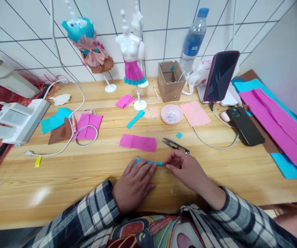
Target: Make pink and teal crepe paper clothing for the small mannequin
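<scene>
A narrow strip of blue crepe paper (152, 162) lies on the wooden table close to me. My left hand (137, 182) rests flat over its left part, fingers stretched out. At the strip's right end my right hand (186, 168) pinches it between thumb and fingertips. Just beyond the strip is a pink crepe paper piece (138, 143), lying flat. Black thread snips (176, 145) lie behind my right hand, with a small blue scrap (179, 135) past them. Further back stands a white mini mannequin (129, 44) in a pink skirt with a blue hem.
A pink dish of gems (165, 119), a cardboard box (170, 88) and a water bottle (195, 38) stand toward the tiled wall. Phones (246, 127), cables and crepe sheets (277, 124) are on the right. A power strip (31, 120) and a looped white cable (86, 144) occupy the left.
</scene>
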`<state>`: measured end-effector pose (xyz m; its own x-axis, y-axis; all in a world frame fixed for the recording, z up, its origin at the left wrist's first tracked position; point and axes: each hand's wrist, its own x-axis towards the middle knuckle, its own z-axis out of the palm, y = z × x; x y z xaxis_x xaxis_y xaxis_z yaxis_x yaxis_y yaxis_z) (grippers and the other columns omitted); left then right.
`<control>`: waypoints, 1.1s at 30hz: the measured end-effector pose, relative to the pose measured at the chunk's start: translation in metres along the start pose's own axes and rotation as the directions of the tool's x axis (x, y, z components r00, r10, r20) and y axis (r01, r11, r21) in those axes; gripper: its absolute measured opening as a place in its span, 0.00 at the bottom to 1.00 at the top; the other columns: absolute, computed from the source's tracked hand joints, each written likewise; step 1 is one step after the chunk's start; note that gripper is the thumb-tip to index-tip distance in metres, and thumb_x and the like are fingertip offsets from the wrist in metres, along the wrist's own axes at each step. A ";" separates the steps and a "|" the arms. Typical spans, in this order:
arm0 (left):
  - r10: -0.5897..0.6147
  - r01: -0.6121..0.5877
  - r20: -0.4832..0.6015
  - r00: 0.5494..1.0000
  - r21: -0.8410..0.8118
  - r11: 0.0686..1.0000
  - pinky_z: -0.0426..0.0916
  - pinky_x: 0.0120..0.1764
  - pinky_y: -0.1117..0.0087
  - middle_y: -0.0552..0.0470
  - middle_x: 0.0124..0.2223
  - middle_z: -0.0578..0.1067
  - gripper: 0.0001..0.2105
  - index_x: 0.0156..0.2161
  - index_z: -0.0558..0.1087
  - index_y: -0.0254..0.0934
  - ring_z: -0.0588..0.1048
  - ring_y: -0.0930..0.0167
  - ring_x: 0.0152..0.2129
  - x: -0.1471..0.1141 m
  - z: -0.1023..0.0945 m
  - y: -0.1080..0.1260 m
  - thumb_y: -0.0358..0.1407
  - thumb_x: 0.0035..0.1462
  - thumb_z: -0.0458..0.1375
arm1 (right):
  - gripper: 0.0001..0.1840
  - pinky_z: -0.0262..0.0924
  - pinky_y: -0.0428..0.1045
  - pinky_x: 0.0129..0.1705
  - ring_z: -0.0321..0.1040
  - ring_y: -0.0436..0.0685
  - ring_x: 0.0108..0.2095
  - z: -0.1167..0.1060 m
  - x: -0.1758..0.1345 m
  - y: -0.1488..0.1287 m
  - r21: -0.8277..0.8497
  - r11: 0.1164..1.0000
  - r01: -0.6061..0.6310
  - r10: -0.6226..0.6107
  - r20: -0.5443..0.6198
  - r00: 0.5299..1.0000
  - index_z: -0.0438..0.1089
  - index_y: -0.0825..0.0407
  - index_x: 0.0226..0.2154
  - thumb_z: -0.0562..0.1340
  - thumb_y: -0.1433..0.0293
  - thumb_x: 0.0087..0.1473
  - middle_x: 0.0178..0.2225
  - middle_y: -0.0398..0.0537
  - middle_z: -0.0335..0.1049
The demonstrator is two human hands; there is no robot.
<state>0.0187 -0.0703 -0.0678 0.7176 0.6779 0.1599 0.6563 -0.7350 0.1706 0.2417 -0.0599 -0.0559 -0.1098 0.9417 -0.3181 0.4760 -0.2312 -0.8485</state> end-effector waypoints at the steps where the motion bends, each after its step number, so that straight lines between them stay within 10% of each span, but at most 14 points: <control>1: 0.006 -0.006 0.008 1.000 -0.003 1.000 0.45 0.63 0.62 0.49 0.53 0.74 0.23 0.60 0.64 0.36 0.66 0.66 0.54 0.000 0.000 -0.001 0.43 0.63 0.51 | 0.04 0.62 0.48 0.33 0.68 0.51 0.29 -0.002 -0.001 0.001 0.012 1.000 -0.022 0.022 -0.002 1.000 0.67 0.51 0.32 0.61 0.71 0.49 0.32 0.42 0.73; 7: 0.012 -0.012 0.022 1.000 0.011 1.000 0.43 0.64 0.61 0.48 0.53 0.74 0.23 0.60 0.65 0.36 0.66 0.66 0.54 -0.001 0.000 -0.001 0.43 0.63 0.50 | 0.17 0.62 0.49 0.35 0.67 0.53 0.32 -0.006 -0.017 -0.001 -0.253 0.961 0.111 -0.132 -0.064 0.989 0.69 0.47 0.44 0.65 0.67 0.49 0.39 0.43 0.72; 13: -0.018 0.018 0.006 1.000 0.017 1.000 0.30 0.65 0.60 0.49 0.53 0.74 0.23 0.59 0.65 0.39 0.67 0.67 0.53 -0.003 0.004 -0.001 0.45 0.63 0.50 | 0.07 0.61 0.49 0.39 0.69 0.53 0.38 -0.003 -0.014 -0.002 -0.502 0.841 0.204 -0.258 -0.041 0.965 0.74 0.45 0.38 0.64 0.67 0.53 0.40 0.43 0.71; 33: -0.039 0.039 -0.018 0.999 0.029 0.999 0.30 0.64 0.53 0.48 0.51 0.76 0.22 0.58 0.67 0.42 0.70 0.65 0.49 -0.001 0.000 0.000 0.45 0.61 0.52 | 0.06 0.59 0.48 0.34 0.69 0.52 0.36 0.007 -0.017 -0.004 -0.544 0.834 0.089 -0.193 -0.138 0.971 0.74 0.45 0.30 0.61 0.64 0.55 0.40 0.42 0.69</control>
<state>0.0185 -0.0709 -0.0682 0.6874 0.7060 0.1704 0.6903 -0.7081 0.1486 0.2357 -0.0770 -0.0501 -0.0786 0.9931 -0.0866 0.8622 0.0241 -0.5061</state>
